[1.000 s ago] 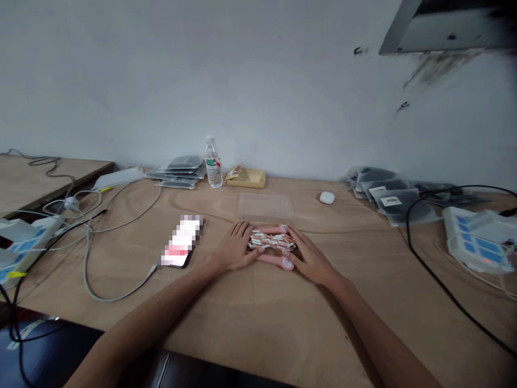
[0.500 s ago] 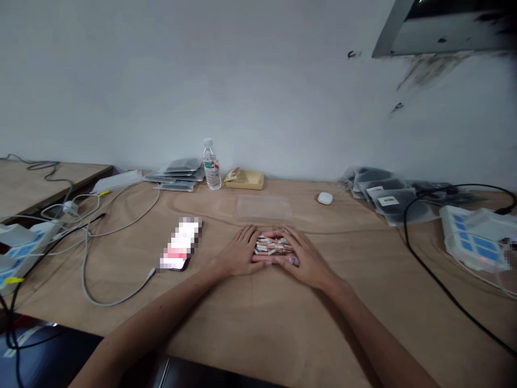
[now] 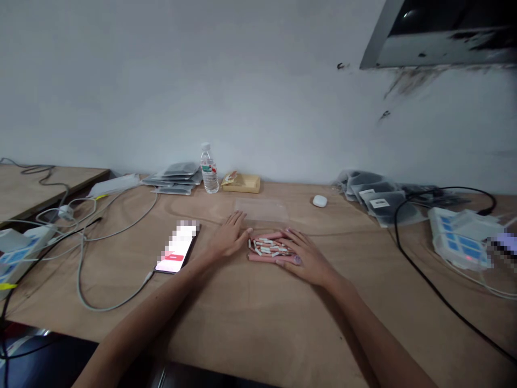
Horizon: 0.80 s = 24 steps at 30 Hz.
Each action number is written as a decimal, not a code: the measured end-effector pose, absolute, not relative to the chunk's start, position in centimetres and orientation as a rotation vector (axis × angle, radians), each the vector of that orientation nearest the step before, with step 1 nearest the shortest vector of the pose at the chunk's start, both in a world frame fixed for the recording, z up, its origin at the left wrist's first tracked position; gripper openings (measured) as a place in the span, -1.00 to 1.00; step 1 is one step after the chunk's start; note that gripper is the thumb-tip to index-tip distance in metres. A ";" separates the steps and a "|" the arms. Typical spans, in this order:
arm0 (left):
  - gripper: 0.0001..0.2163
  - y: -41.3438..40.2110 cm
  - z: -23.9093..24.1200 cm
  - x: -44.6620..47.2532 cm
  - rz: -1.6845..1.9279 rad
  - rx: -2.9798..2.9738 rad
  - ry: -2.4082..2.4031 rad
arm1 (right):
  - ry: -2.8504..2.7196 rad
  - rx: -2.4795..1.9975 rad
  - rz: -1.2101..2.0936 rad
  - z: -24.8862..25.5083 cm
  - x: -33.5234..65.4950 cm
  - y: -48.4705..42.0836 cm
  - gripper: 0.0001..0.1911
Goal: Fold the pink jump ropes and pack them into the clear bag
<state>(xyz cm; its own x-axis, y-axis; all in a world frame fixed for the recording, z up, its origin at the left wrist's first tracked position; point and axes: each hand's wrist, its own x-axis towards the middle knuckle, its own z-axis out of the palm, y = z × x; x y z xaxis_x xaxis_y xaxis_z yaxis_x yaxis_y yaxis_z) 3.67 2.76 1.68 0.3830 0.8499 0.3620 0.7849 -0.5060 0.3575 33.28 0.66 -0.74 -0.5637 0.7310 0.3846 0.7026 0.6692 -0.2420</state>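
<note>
On the table lies a group of small white-and-orange sticks (image 3: 270,249), with a longer pink stick (image 3: 264,258) along its near side and another pink stick (image 3: 270,236) along its far side. My right hand (image 3: 310,260) rests over the right end of this group, fingers stretched and thumb apart, touching both pink sticks and hiding part of them. My left hand (image 3: 228,237) is just left of the group, fingers extended and thumb pointing toward it, holding nothing. Behind the sticks a clear plastic sheet (image 3: 260,210) lies flat.
A phone (image 3: 176,248) lies left of my left hand, near a white cable (image 3: 81,275). Along the wall stand a water bottle (image 3: 209,170), a yellow tray (image 3: 248,184) and grey plastic packets (image 3: 177,175). On the right are a white case (image 3: 320,201), more packets (image 3: 382,205) and a power strip (image 3: 458,240).
My left hand has moved left, away from the sticks, uncovering their left ends. My right hand stays at the right end. The camera view has shifted slightly.
</note>
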 end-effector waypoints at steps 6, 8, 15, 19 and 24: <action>-0.45 2.6 0.5 2.3 0.719 2.505 1.557 | -2.385 -1.144 0.083 -0.6 34.9 1.3 -0.38; -0.46 2.4 0.4 1.8 0.717 2.516 1.577 | -2.388 -1.152 0.083 -0.6 35.1 1.4 -0.37; -0.57 1.7 2.1 1.4 0.621 2.524 1.837 | -2.381 -1.124 0.087 -0.9 35.8 1.6 -0.29; -0.61 3.4 3.7 2.9 0.511 2.513 2.040 | -2.372 -1.130 0.074 -1.2 35.8 1.6 -0.25; -0.56 5.9 3.5 4.5 0.605 2.544 1.933 | -2.369 -1.129 0.066 -1.1 35.5 1.5 -0.30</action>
<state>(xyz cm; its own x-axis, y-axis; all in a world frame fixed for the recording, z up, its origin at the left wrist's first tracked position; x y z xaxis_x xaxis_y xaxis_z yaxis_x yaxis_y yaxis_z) 4.51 5.89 3.46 0.2263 0.9069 0.3554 0.9478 -0.2892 0.1345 35.50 1.51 -1.10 -0.5240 0.7379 0.4253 0.7130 0.6532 -0.2550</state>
